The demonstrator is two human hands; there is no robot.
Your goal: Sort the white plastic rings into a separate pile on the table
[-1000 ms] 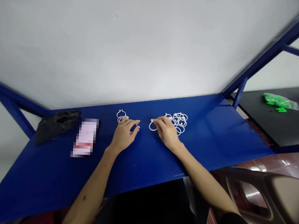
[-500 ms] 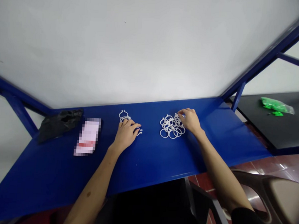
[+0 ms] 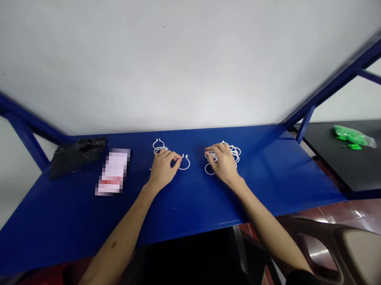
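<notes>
Between thumb and fingertips, my left hand [image 3: 163,170] pinches one white plastic ring [image 3: 188,164], a thin hoop with a gap and small knobs at its top. More white rings [image 3: 159,144] lie just beyond that hand and partly beneath it. On the right, a pile of similar rings [image 3: 235,151] rests on the blue table [image 3: 193,202]. My right hand [image 3: 224,162] is over this pile, fingers curved and thumb apart from the index finger. It covers much of the pile, and no ring shows gripped in it.
A crumpled black plastic bag [image 3: 76,155] lies at the table's left, beside a blurred pink-white item [image 3: 114,170]. Blue frame bars [image 3: 304,123] rise at both sides. At right are a black table [image 3: 355,164] with a bag of green pieces [image 3: 353,135], and a brown chair [image 3: 326,230].
My right hand has moved left across the pile, from its right edge to its middle. My left hand has closed on a ring, which now sticks out farther right of its fingers.
</notes>
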